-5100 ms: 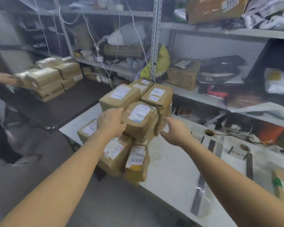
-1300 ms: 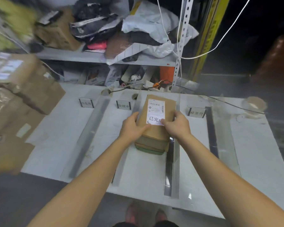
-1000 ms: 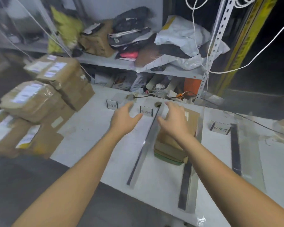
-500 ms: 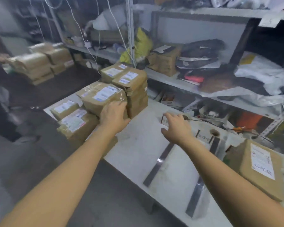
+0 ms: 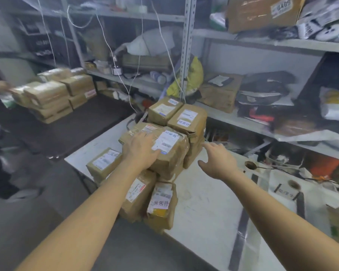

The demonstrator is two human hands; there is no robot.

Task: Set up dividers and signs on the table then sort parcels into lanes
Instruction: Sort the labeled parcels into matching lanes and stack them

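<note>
Top parcel (image 5: 165, 147) about to be pulled from a loose pile at frame centre.
The left hand (image 5: 140, 149) is laid flat on it, the right hand (image 5: 216, 161) held open beside; parcels overhanging the worktop (image 5: 200, 210) edge could be toppled.

A heap of brown parcels (image 5: 165, 151) blocked the table's (image 5: 204, 204) left end, stacked from its far edge to its near edge, with two boxes overhanging the near edge. To the right of the heap the white tabletop lay bare, giving passage from the near edge toward the far edge as far as a dark divider strip (image 5: 241, 237) running across it. Along the far edge, hanging white cables (image 5: 172, 61) and a loaded shelf (image 5: 262, 126) closed off the room behind the heap.
</note>
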